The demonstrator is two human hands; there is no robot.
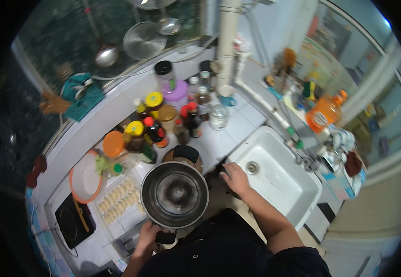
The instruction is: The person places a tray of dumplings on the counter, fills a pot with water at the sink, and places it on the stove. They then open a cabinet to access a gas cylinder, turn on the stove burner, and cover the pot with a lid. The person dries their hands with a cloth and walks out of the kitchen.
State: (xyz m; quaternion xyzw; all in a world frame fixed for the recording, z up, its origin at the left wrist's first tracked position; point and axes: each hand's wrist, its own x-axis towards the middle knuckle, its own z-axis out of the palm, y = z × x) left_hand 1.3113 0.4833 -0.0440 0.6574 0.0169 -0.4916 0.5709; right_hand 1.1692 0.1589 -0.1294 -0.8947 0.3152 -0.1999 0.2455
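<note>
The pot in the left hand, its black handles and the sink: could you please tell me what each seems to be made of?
Pot: metal, perhaps stainless steel; it has a grey sheen inside, dull and darkened toward the middle.
Handles: probably plastic, smooth and fairly matte, with no metallic shine.
Sink: likely glazed ceramic, from its glossy white surface, though enamelled metal is possible.
</note>
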